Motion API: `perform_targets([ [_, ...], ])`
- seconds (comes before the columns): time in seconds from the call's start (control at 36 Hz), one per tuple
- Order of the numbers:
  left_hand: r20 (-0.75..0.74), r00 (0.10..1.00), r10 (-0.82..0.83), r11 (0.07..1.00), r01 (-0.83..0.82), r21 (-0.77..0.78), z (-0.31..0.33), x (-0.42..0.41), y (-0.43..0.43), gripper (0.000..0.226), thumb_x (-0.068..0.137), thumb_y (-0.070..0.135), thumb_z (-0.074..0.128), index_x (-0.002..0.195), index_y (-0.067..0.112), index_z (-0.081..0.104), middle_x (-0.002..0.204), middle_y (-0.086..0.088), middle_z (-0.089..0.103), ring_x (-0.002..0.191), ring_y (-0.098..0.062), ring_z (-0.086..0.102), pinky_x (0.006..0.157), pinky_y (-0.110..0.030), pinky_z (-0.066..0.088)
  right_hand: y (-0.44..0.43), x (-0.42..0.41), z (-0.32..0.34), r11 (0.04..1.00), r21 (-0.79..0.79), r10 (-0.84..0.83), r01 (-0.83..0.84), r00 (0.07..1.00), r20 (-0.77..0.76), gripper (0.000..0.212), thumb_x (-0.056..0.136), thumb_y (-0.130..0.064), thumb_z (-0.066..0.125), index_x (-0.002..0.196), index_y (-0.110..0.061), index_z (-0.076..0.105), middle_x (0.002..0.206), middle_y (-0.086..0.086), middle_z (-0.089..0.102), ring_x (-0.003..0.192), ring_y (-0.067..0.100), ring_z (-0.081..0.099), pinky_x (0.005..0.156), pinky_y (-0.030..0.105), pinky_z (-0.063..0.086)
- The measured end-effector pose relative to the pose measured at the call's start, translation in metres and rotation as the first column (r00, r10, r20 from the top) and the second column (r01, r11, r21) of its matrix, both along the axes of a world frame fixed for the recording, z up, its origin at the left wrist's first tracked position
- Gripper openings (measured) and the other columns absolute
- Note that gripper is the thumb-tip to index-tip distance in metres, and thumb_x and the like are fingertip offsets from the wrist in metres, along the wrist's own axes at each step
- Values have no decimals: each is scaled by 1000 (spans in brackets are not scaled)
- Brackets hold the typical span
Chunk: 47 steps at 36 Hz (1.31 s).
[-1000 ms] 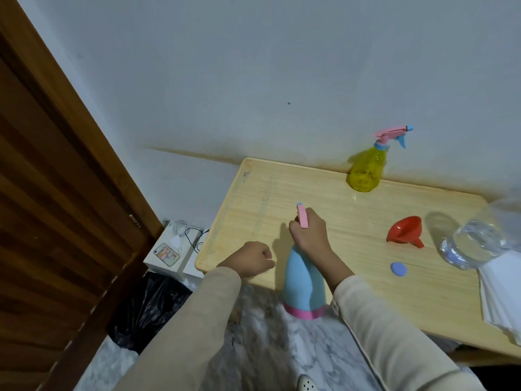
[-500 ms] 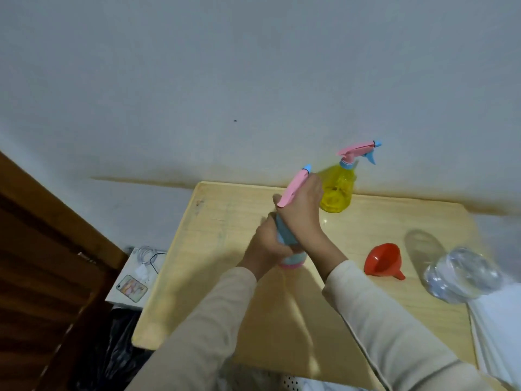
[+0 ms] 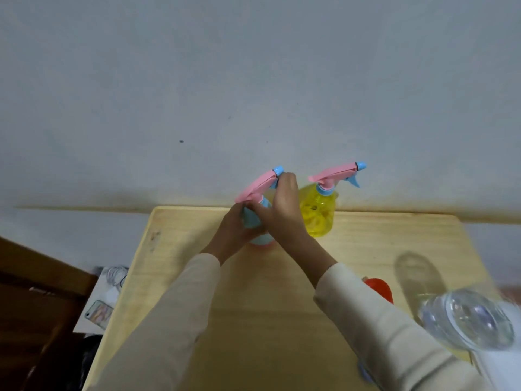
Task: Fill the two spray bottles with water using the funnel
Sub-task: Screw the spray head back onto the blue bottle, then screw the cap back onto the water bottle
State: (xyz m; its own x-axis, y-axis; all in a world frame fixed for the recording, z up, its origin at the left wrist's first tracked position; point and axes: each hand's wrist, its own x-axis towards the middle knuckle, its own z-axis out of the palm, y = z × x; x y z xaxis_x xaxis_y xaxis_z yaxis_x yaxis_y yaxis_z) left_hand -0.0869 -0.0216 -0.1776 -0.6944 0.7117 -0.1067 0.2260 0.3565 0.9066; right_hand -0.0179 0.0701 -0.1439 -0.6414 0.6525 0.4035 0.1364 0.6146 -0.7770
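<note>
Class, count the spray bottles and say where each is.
2. The blue spray bottle is held by the left hand and right hand; the yellow spray bottle stands to its right.

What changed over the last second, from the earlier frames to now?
The blue spray bottle came up from below the table's near edge to its back, beside the yellow spray bottle. The left hand, earlier a bare fist, now grips its body; the right hand keeps hold of its pink head. The yellow one, the funnel and the water bottle stayed put.
</note>
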Motion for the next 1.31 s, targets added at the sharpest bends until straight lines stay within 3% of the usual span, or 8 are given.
perform_targets([
  [0.19, -75, 997, 34, 999, -32, 21, -17, -24, 19, 50, 73, 6, 78, 109, 27, 49, 97, 25, 52, 88, 11, 51, 72, -1, 40, 7, -23, -13, 973, 137, -164, 185, 974, -155, 32, 77, -20, 62, 92, -14, 34, 80, 19, 49, 75, 18, 35, 64, 30, 34],
  [0.42, -97, 995, -11, 998, 17, 60, -27, -35, 20, 54, 70, 10, 81, 111, 30, 52, 109, 12, 59, 100, -7, 58, 83, -20, 47, 12, -26, -19, 962, 163, -204, 219, 973, -103, 42, 78, -27, 72, 96, -10, 39, 83, 18, 51, 75, 30, 48, 64, 40, 46],
  [0.53, -132, 991, -15, 996, 26, 82, -31, -36, 16, 64, 60, 40, 77, 118, 25, 54, 118, -1, 57, 111, -20, 56, 91, -38, 50, 7, -23, -17, 958, 170, -216, 229, 972, -92, 44, 82, -40, 64, 98, -6, 42, 84, 18, 51, 80, 26, 45, 68, 39, 43],
  [0.58, -148, 989, -26, 998, 36, 61, -32, -39, 15, 69, 59, 42, 75, 119, 15, 56, 118, -6, 55, 111, -24, 56, 92, -44, 50, 5, -24, -18, 971, 67, -227, 231, 972, -54, 47, 76, -36, 69, 98, 0, 47, 87, 14, 48, 84, 22, 43, 73, 37, 39],
  [0.75, -290, 947, -142, 986, 160, 42, -16, -43, 13, 75, 60, 38, 72, 119, -5, 54, 106, -10, 49, 98, -23, 49, 82, -22, 37, 3, -28, -19, 969, -52, -240, 242, 970, 43, 59, 70, -39, 72, 107, 2, 49, 100, 14, 48, 98, 26, 46, 82, 23, 33],
  [0.97, -161, 983, -88, 981, 113, 159, -17, -40, 7, 65, 64, 36, 66, 120, 7, 52, 112, -9, 59, 104, -23, 60, 88, -47, 51, -3, -20, -14, 965, -60, -252, 257, 964, 80, 57, 76, -27, 75, 117, 2, 48, 108, 16, 49, 104, 28, 47, 87, 25, 35],
  [1.17, -293, 953, 83, 954, 9, 299, -7, -14, -4, 56, 72, 27, 68, 120, 6, 50, 112, -3, 45, 105, -30, 54, 90, -52, 47, -17, 22, -6, 944, -31, -327, 329, 943, 56, 52, 76, -4, 65, 124, 1, 48, 123, 16, 52, 117, 22, 45, 95, 0, 22],
  [1.31, -285, 958, -36, 931, 136, 339, 14, 32, 0, 49, 76, 28, 66, 116, 3, 53, 114, -11, 51, 110, -29, 52, 98, -21, 40, -37, 94, -5, 892, -34, -451, 451, 892, 31, 40, 80, -5, 63, 119, -6, 54, 115, 2, 54, 103, -2, 43, 89, -1, 28],
])
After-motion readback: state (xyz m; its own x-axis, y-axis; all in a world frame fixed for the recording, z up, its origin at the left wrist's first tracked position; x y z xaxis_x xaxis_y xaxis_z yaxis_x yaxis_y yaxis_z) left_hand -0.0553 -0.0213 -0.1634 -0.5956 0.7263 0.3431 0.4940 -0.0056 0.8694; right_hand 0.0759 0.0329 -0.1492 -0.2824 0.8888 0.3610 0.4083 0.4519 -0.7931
